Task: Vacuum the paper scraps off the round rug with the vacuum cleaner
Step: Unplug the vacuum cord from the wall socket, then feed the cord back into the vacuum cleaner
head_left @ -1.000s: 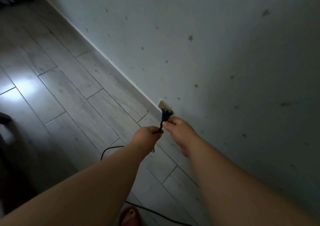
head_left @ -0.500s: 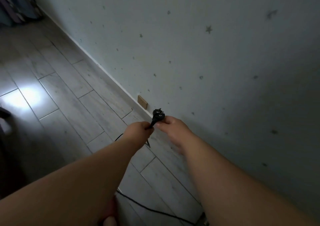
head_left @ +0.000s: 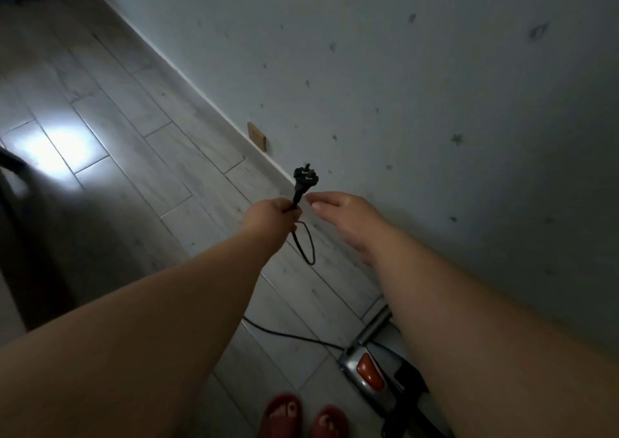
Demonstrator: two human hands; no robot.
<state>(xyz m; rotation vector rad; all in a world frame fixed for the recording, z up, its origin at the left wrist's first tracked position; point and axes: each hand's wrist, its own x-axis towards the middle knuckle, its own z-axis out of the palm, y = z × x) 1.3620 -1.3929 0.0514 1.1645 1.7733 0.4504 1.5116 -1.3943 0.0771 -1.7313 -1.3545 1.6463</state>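
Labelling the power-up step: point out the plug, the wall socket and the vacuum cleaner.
plug (head_left: pixel 305 179): head view, black plug body.
wall socket (head_left: pixel 256 136): head view, middle of tan plate.
vacuum cleaner (head_left: pixel 369 371): head view, orange button on its body.

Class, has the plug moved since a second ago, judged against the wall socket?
Yes. The plug, held by the left hand, has drawn back from the wall socket, toward the person.

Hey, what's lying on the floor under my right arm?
A silver vacuum cleaner with an orange button, its black cord trailing left. The right arm hides the rest of its body.
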